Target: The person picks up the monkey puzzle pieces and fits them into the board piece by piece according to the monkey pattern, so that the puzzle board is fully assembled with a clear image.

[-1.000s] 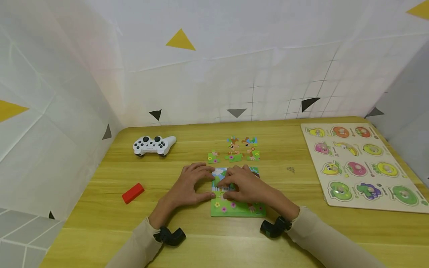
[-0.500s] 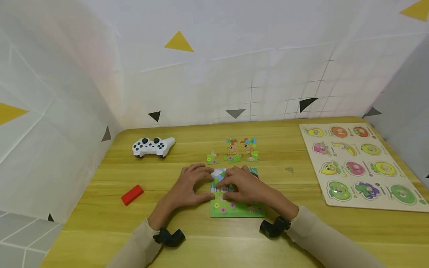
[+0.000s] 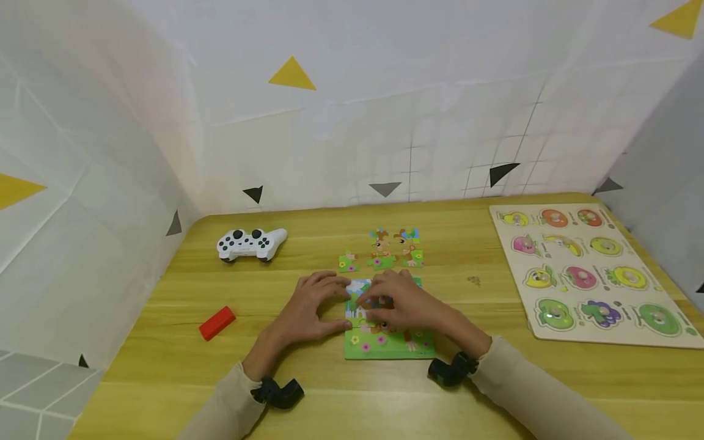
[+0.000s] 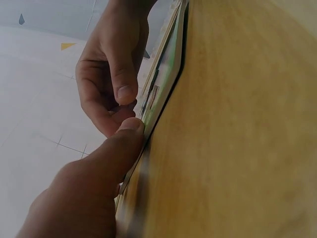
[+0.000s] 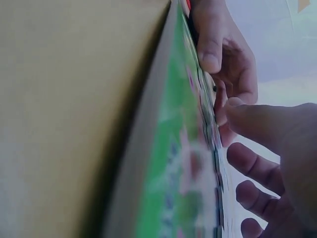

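- Left hand beside the jigsaw board on the bench — thumb pressed to its left edge, fingers loosely curved.
- Right hand over the board — fingers bent onto a piece; pinching or pressing, cannot tell.

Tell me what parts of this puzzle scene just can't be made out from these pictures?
- Head view: the middle of the puzzle board is hidden under the left hand and right hand.
- Head view: the loose puzzle pieces are too small to read.
- Right wrist view: the board is blurred.
- Head view: the fruit board labels are too small.
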